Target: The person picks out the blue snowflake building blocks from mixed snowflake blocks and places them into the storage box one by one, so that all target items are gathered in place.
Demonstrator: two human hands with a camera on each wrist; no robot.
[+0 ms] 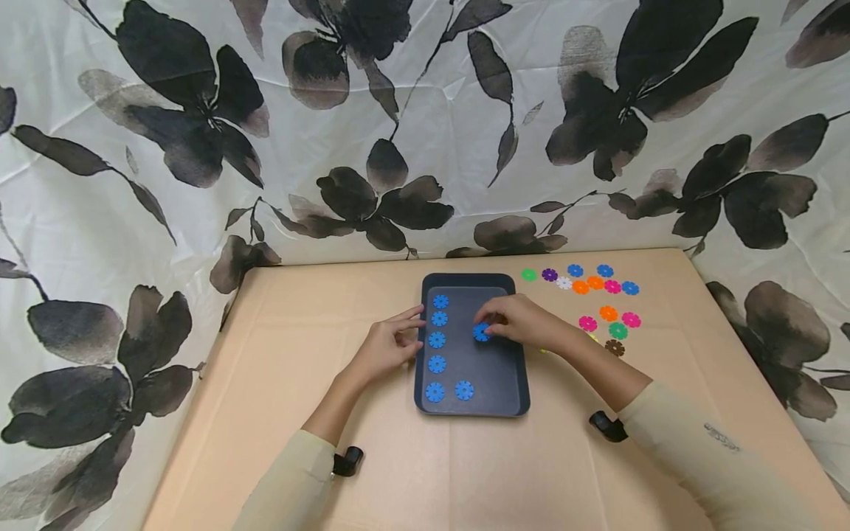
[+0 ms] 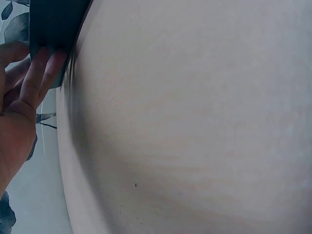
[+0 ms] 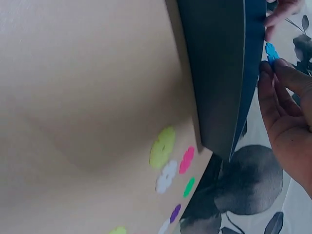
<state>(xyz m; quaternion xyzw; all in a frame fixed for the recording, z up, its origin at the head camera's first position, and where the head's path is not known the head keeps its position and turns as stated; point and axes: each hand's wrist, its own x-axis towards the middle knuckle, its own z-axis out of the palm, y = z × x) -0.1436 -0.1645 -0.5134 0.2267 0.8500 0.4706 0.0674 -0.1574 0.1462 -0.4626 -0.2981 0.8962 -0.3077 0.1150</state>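
A dark blue tray (image 1: 505, 372) lies mid-table. Several blue flower discs sit in a column along its left side (image 1: 437, 341), and one more lies near the front (image 1: 464, 390). My right hand (image 1: 514, 318) reaches over the tray and pinches a blue disc (image 1: 481, 332) (image 3: 270, 52) in its fingertips, low over the tray floor. My left hand (image 1: 392, 343) rests on the table with its fingers (image 2: 41, 73) touching the tray's left rim (image 2: 53, 24); it holds nothing.
Loose discs in green, purple, white, orange, pink, blue and brown lie on the table right of the tray (image 1: 600, 295). Yellow, white, pink and green discs (image 3: 168, 161) show in the right wrist view. A flowered curtain (image 1: 425, 125) hangs behind.
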